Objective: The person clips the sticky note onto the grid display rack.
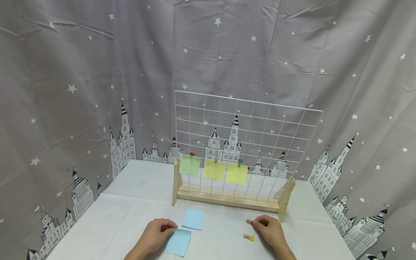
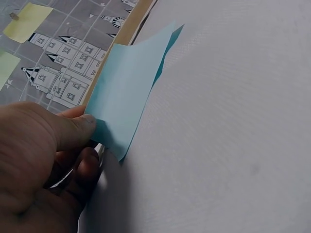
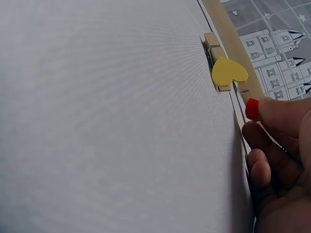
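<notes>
- my left hand (image 1: 154, 236) pinches a light-blue square paper note (image 1: 178, 243)
- my right hand (image 1: 271, 229) pinches a red-topped wooden clip (image 1: 249, 221) — a yellow-heart wooden clip (image 1: 248, 237) nearby

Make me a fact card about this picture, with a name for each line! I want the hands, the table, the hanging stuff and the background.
Left hand: pinches a blue note
Right hand: pinches a red-topped peg
Loose on table: another blue note, a yellow-heart peg
Hanging on white grid: one green note, two yellow notes, each clipped at its top
Grid's stand: wooden
Background: gray curtain with stars and castles
</notes>
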Tool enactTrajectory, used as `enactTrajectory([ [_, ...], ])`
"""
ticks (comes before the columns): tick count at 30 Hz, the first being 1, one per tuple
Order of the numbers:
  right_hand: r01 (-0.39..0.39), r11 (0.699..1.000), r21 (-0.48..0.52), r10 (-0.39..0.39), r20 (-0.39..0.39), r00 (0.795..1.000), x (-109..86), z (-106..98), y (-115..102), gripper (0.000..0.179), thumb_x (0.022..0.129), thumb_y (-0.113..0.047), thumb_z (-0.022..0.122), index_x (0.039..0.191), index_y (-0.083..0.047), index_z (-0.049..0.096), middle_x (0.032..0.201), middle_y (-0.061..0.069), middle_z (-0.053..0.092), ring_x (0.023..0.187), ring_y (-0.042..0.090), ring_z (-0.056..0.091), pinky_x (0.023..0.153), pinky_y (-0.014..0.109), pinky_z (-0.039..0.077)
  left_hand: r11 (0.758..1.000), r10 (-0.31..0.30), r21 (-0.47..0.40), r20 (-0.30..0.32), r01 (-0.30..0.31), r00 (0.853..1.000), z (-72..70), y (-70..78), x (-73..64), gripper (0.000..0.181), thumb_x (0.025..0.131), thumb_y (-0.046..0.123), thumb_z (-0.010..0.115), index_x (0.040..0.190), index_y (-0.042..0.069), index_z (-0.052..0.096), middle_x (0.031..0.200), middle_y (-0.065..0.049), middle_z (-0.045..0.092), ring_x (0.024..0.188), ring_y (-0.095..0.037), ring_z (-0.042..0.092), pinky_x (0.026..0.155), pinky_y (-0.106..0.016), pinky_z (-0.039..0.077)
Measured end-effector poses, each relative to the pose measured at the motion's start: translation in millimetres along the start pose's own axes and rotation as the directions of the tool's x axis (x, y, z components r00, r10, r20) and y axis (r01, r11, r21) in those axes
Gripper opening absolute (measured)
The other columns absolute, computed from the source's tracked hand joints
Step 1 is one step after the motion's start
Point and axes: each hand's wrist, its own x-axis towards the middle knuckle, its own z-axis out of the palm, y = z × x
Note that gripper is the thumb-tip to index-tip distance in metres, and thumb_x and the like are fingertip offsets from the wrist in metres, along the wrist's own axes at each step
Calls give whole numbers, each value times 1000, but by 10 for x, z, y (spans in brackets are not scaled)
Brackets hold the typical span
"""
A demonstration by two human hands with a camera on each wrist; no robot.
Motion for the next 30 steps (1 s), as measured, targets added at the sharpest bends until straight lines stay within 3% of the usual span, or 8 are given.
enactTrajectory([
  [8, -38, 998, 49, 38, 2, 999, -8, -21, 21, 6, 99, -13, 66, 96, -8, 68, 79, -3, 66, 74, 12, 51, 66, 25, 38, 1000, -9, -21, 20, 10, 1000, -2, 12, 7, 15, 91, 3, 72, 95, 16, 78, 94, 4, 75, 82, -12, 59, 71, -27, 49],
  [16, -90, 981, 171, 92, 1, 996, 4, -19, -4, 14, 93, -10, 71, 102, -3, 62, 75, -2, 60, 71, 11, 53, 60, 22, 43, 998, 16, -57, 23, -15, 1000, -2, 59, 19, 16, 91, 2, 71, 96, 15, 79, 95, 3, 76, 81, -12, 61, 69, -24, 49],
  [23, -115, 960, 255, 120, -1, 993, 11, -4, -1, 15, 92, -7, 69, 105, -2, 62, 74, -1, 64, 68, 11, 57, 56, 21, 43, 996, 49, -73, 39, -46, 998, 4, 74, 33, 17, 92, 2, 71, 98, 15, 79, 99, 2, 77, 82, -12, 62, 69, -23, 49],
  [30, -100, 944, 316, 108, -8, 994, 10, -32, -20, 16, 91, -5, 71, 95, -2, 56, 72, -1, 63, 68, 11, 61, 56, 21, 45, 993, 45, -107, 32, -41, 998, 29, 106, 49, 16, 92, 3, 71, 102, 14, 78, 100, 2, 77, 83, -12, 63, 70, -23, 50],
])
